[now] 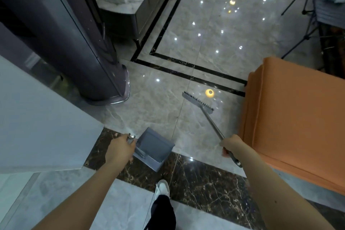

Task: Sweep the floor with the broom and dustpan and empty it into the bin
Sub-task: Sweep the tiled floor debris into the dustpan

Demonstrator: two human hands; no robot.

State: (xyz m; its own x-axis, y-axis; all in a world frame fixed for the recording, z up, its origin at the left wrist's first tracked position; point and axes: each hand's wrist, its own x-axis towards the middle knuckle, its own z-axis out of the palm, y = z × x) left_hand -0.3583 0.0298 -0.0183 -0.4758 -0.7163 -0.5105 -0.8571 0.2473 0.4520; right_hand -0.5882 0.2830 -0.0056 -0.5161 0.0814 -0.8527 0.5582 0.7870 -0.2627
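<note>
The right hand (231, 145) is wrapped around the broom (200, 103) handle, reaching the head out onto the pale floor (158, 102) far ahead, near the orange sofa (295, 117) on the right, probably to draw dust back. The left hand (121, 148) is closed on the top of the dustpan (155, 147) handle, keeping the grey pan close in at the near left, ready to receive it. No bin shows. Any debris is too small to make out. No brand or writing is readable.

left hand (121, 148) gripping dustpan (154, 148), right hand (231, 144) gripping broom (198, 102)
</note>
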